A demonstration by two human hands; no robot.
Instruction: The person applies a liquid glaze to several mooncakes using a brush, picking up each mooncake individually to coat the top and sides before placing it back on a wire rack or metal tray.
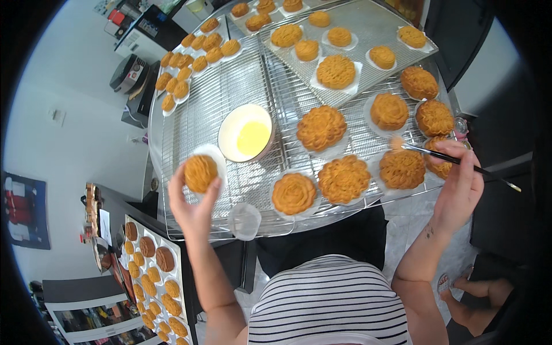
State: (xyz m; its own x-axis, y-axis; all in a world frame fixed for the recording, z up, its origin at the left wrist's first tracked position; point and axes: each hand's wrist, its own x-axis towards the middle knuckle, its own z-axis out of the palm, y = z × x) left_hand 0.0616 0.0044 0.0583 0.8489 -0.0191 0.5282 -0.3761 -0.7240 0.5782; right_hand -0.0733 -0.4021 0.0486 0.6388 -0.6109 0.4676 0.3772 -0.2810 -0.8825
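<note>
My left hand (193,211) grips a small round golden mooncake (200,173) over the left side of the wire rack (215,92). White paper (219,155) shows just behind that mooncake. On the right, my right hand (460,187) pinches a thin dark-handled brush (440,155). Its pale bristles point left, over or near a large patterned mooncake (402,169); contact cannot be made out. A cream bowl (224,133) with yellow liquid (253,138) stands on the rack between my hands. Near the rack's front edge lies a round translucent paper liner (244,222).
Several mooncakes, including a flower-shaped one (321,128), cover the rack's right half. A perforated tray (368,26) with more overlaps the far side. Small mooncakes (212,41) sit far left. Another loaded tray (179,253) stands lower left. A person's bare legs (483,293) show lower right.
</note>
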